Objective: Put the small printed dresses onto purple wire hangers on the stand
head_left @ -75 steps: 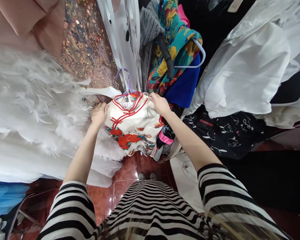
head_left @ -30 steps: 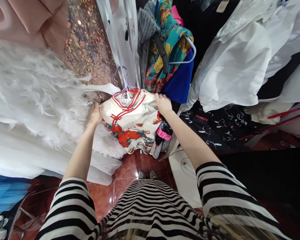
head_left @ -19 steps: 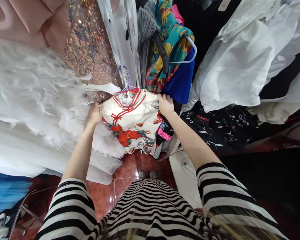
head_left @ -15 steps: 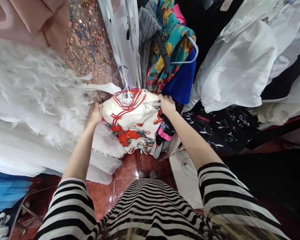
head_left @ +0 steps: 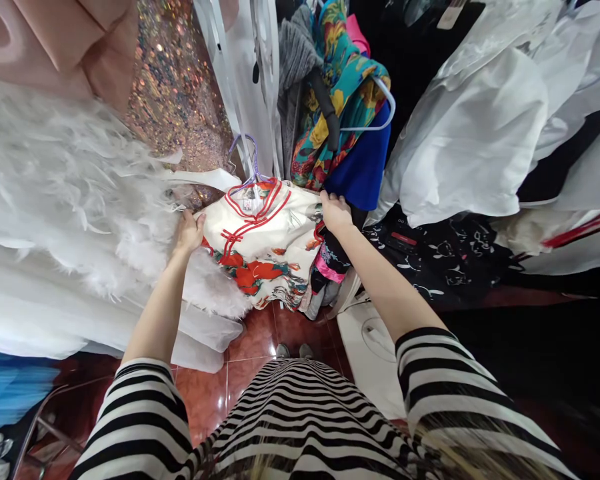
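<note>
A cream dress [head_left: 265, 240] with red piping, knot buttons and red floral print hangs in front of me on a purple hanger [head_left: 254, 167]. My left hand [head_left: 189, 232] pinches its sleeve at the left shoulder side, with the thumb showing on top. On the other side, my right hand [head_left: 336, 211] grips the opposite sleeve, fingers curled over the fabric. Between both hands the dress is spread out, its collar and label facing me. A white hanger [head_left: 207, 177] lies just above my left hand.
White feathered garments [head_left: 70, 187] and a sequinned fabric [head_left: 180, 80] hang at left. A teal floral garment [head_left: 350, 87] and a blue one [head_left: 363, 167] hang behind the dress. White clothes [head_left: 475, 140] crowd the right. Below are red floor tiles [head_left: 250, 340] and a white panel [head_left: 367, 353].
Both hands keep their hold on the sleeves. The dress and left hand have shifted very slightly; the view has moved a little.
</note>
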Demonstrator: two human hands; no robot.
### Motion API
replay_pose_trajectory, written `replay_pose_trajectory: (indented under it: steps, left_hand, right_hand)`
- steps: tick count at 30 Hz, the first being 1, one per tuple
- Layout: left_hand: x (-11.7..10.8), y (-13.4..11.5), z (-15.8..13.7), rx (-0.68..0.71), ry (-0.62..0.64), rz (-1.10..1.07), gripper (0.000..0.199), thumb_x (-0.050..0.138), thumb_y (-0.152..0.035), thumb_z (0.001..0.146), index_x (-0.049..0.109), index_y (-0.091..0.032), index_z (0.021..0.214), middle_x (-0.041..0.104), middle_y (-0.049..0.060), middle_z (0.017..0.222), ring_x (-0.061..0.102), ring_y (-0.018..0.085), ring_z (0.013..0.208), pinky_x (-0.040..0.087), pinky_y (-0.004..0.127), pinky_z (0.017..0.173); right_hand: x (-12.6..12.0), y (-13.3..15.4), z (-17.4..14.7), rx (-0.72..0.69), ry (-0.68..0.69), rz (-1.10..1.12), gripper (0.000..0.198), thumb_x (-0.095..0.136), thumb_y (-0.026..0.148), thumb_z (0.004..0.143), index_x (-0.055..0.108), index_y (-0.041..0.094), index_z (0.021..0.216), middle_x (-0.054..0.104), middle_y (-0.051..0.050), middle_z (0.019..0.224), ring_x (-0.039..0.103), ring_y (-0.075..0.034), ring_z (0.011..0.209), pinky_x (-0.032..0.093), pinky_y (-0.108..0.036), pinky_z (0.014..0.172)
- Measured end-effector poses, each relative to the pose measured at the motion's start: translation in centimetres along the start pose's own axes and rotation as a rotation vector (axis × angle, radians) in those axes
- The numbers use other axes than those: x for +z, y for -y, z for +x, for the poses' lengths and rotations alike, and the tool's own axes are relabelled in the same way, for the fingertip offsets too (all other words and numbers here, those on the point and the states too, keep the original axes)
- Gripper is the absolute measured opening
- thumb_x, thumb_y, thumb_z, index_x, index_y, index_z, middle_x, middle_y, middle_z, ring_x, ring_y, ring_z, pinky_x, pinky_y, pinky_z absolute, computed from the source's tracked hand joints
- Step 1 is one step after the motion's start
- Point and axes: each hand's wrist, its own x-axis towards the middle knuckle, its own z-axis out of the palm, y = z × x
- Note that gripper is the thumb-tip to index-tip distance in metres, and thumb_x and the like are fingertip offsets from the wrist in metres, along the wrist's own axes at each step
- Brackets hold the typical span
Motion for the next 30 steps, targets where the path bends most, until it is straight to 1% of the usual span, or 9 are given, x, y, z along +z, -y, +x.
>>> replay_pose_trajectory:
  steps: [3, 6, 11, 14, 17, 19, 23, 26, 30]
  left_hand:
    - [-0.1, -0.1, -0.1, -0.014, 0.009, -0.003, 0.052, 0.038, -0.068, 0.092, 0.055, -0.022, 0.109, 0.068, 0.022, 0.115, 0.066, 0.037, 0.117, 0.055, 0.050, 0.099]
    - [-0.2, -0.2, -0.3, -0.038, 0.017, -0.002, 0.054, 0.038, -0.069, 0.091, 0.055, -0.022, 0.111, 0.067, 0.023, 0.117, 0.065, 0.037, 0.118, 0.055, 0.051, 0.098]
    - [-0.3, -0.5, -0.5, -0.074, 0.023, 0.002, 0.048, 0.042, -0.062, 0.091, 0.054, -0.022, 0.114, 0.068, 0.023, 0.118, 0.066, 0.038, 0.115, 0.054, 0.054, 0.098]
    - [-0.3, -0.7, -0.6, -0.092, 0.018, 0.013, 0.048, 0.044, -0.060, 0.091, 0.054, -0.020, 0.117, 0.068, 0.024, 0.119, 0.067, 0.038, 0.114, 0.054, 0.053, 0.096]
    - [-0.4, -1.1, -0.8, -0.101, -0.002, 0.025, 0.050, 0.044, -0.059, 0.091, 0.054, -0.019, 0.120, 0.068, 0.024, 0.121, 0.067, 0.039, 0.114, 0.055, 0.052, 0.095]
    - [-0.6, -1.5, -1.0, -0.124, 0.007, 0.058, 0.052, 0.046, -0.056, 0.091, 0.054, -0.017, 0.123, 0.069, 0.025, 0.121, 0.067, 0.040, 0.114, 0.055, 0.052, 0.096]
    - [-1.2, -2.4, -1.3, -0.160, 0.040, 0.126, 0.054, 0.046, -0.052, 0.092, 0.053, -0.012, 0.128, 0.068, 0.026, 0.123, 0.067, 0.041, 0.115, 0.053, 0.052, 0.100]
    - [-1.5, -3.0, -1.6, -0.172, 0.052, 0.143, 0.052, 0.045, -0.048, 0.093, 0.052, -0.012, 0.129, 0.067, 0.026, 0.125, 0.067, 0.040, 0.115, 0.054, 0.052, 0.100]
    - [-1.7, -3.3, -1.8, -0.194, 0.066, 0.157, 0.052, 0.045, -0.048, 0.094, 0.053, -0.012, 0.130, 0.067, 0.026, 0.127, 0.067, 0.040, 0.115, 0.054, 0.050, 0.099]
  right_hand:
    - [-0.1, -0.1, 0.0, 0.010, 0.023, -0.013, 0.054, 0.033, 0.007, 0.088, 0.058, 0.012, 0.136, 0.066, -0.027, 0.117, 0.063, -0.036, 0.107, 0.051, -0.050, 0.089]
    - [-0.5, 0.1, -0.2, 0.004, 0.037, -0.010, 0.054, 0.036, 0.006, 0.088, 0.057, 0.013, 0.137, 0.066, -0.026, 0.117, 0.065, -0.035, 0.106, 0.052, -0.048, 0.090]
    - [-1.1, 0.9, -0.6, 0.081, 0.089, -0.042, 0.060, 0.043, 0.003, 0.081, 0.051, 0.006, 0.141, 0.062, -0.029, 0.127, 0.066, -0.035, 0.106, 0.052, -0.046, 0.090]
    - [-1.2, 0.9, -0.7, 0.097, 0.096, -0.033, 0.058, 0.045, 0.002, 0.080, 0.053, 0.005, 0.137, 0.062, -0.030, 0.128, 0.067, -0.036, 0.107, 0.052, -0.045, 0.090]
    - [-1.2, 0.9, -0.7, 0.124, 0.092, 0.007, 0.049, 0.043, 0.004, 0.085, 0.057, 0.008, 0.132, 0.063, -0.029, 0.126, 0.068, -0.035, 0.106, 0.053, -0.044, 0.087]
    - [-1.3, 1.0, -0.7, 0.175, 0.107, 0.031, 0.042, 0.039, 0.009, 0.091, 0.058, 0.009, 0.129, 0.064, -0.028, 0.126, 0.069, -0.034, 0.104, 0.053, -0.042, 0.086]
    - [-2.0, 1.4, -0.8, 0.255, 0.160, 0.039, 0.037, 0.033, 0.015, 0.101, 0.057, 0.008, 0.127, 0.065, -0.027, 0.127, 0.068, -0.032, 0.109, 0.052, -0.037, 0.088]
    - [-2.2, 1.3, -1.0, 0.241, 0.172, 0.035, 0.036, 0.033, 0.019, 0.103, 0.055, 0.007, 0.128, 0.065, -0.027, 0.125, 0.068, -0.032, 0.110, 0.052, -0.037, 0.088]
    - [-1.9, 0.8, -1.3, 0.214, 0.148, 0.035, 0.036, 0.033, 0.023, 0.103, 0.055, 0.006, 0.126, 0.065, -0.029, 0.120, 0.069, -0.034, 0.107, 0.052, -0.039, 0.085]
